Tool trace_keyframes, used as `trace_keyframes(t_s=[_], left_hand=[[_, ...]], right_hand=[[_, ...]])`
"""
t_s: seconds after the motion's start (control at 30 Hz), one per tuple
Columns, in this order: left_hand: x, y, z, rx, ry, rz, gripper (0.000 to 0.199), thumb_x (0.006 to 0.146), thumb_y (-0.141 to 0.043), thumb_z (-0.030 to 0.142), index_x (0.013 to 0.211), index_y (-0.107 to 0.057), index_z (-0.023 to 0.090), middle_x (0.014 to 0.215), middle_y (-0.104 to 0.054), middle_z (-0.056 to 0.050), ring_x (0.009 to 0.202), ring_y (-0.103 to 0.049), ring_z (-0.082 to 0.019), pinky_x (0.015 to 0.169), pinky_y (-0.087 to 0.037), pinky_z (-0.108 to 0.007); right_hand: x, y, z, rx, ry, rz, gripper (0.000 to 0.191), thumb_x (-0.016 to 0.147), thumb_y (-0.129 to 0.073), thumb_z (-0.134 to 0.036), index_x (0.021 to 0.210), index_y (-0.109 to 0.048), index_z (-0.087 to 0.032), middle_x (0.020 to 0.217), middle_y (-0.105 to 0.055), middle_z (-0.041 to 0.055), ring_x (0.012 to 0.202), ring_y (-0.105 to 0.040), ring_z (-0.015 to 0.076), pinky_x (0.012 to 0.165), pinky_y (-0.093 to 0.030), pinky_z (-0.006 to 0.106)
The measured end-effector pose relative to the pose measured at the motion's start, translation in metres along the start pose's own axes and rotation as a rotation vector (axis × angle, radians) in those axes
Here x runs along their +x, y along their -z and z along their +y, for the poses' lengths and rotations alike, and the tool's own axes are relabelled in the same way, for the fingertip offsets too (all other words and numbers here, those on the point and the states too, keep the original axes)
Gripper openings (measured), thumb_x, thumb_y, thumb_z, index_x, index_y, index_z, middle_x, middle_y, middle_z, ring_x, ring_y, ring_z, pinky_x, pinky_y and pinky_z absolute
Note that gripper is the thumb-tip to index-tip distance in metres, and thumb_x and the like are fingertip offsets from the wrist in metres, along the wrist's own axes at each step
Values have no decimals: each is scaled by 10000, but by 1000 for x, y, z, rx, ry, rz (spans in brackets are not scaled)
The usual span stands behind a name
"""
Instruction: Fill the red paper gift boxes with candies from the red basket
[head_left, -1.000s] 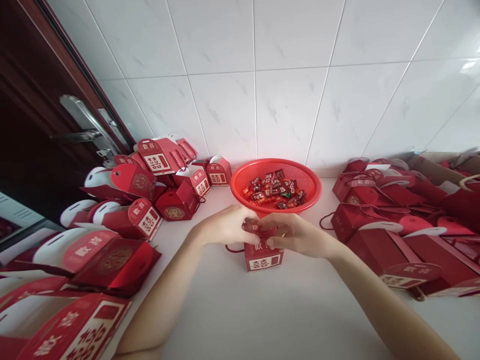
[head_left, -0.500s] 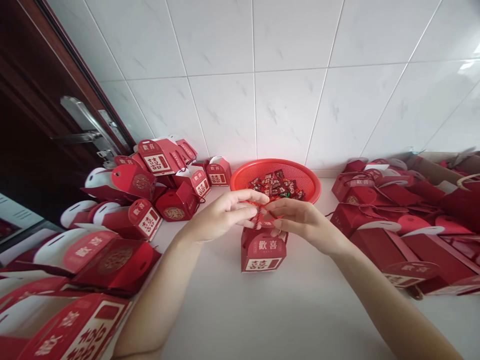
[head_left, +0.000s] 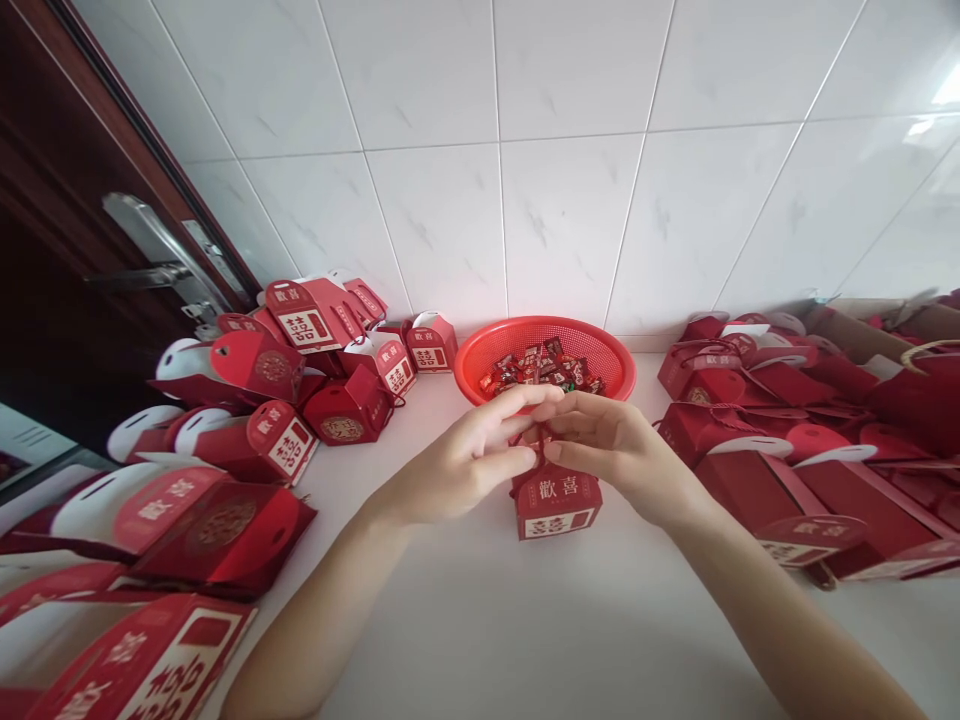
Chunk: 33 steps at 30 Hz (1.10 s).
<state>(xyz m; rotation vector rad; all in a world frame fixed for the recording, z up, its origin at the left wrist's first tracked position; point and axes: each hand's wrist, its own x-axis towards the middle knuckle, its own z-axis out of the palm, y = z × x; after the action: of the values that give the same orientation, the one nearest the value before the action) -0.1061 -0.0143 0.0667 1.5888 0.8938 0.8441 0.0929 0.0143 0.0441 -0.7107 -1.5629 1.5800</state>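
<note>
Red cord (head_left: 541,440) shows between left hand (head_left: 461,455) and right hand (head_left: 634,455), fingertips close together; cannot tell if either grips it. Box (head_left: 559,502) stands upright on table (head_left: 480,620) just beneath. Beyond: basket (head_left: 478,352) holding sweets (head_left: 553,352). Other boxes (head_left: 225,520) crowd both sides.

Left hand (head_left: 469,460) and right hand (head_left: 630,460) drawn together ahead of the body, fingers bent.
Both forearms bare: left forearm (head_left: 330,600) rises from lower left, right forearm (head_left: 772,600) from lower right, converging. Left wrist (head_left: 391,503) turns inward; right wrist (head_left: 681,508) runs nearly in line with its forearm. Left thumb (head_left: 510,463) and right thumb (head_left: 581,457) point toward each other below the index fingers (head_left: 519,398). Index fingertips very close; contact not determinable. Some remaining fingertips hidden.
</note>
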Motion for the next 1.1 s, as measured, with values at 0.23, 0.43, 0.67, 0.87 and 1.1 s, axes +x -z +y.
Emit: trace_keyframes(t_s=[0.23, 0.43, 0.67, 0.87, 1.1], left_hand=[[8, -3, -9, 356, 43, 188, 746, 769, -816, 325, 1436, -486, 287, 1401, -585, -81, 1041, -647, -217, 846, -564, -334], [14, -3, -13, 554, 53, 141, 262, 817, -712, 280, 1063, -642, 224, 878, -662, 10, 748, -611, -168, 659, -465, -279], [23, -3, -29, 725, 158, 59, 194, 784, -676, 326, 729, -526, 216, 677, -553, 36, 652, -540, -167, 557, -335, -275], [27, -9, -37, 753, 166, -19, 154, 756, -564, 223, 705, -419, 223, 617, -485, 58, 591, -465, -143, 527, -283, -273], [28, -9, -45, 812, 193, -9, 303, 779, -624, 396, 687, -396, 219, 628, -450, 50, 590, -417, -144, 537, -260, -296]], right_hand=[[0, 2, -3, 180, 14, 82, 214, 739, -805, -208, 934, -719, -192, 1002, -749, 50, 929, -715, 202, 860, -568, 346], [-3, 0, -6, 216, 9, 55, 177, 731, -800, -188, 894, -730, -197, 951, -735, 36, 910, -684, 175, 894, -530, 333], [8, 5, 8, 168, -55, 11, 199, 718, -795, -189, 895, -707, -170, 864, -721, 31, 825, -676, 160, 789, -515, 290], [12, 4, 15, -299, 6, -37, 105, 762, -676, -117, 853, -696, -164, 725, -652, -3, 669, -588, 140, 659, -464, 281], [0, -6, 2, -1187, 73, 146, 238, 842, -496, 6, 842, -659, -166, 809, -677, 46, 730, -543, 163, 601, -312, 274]])
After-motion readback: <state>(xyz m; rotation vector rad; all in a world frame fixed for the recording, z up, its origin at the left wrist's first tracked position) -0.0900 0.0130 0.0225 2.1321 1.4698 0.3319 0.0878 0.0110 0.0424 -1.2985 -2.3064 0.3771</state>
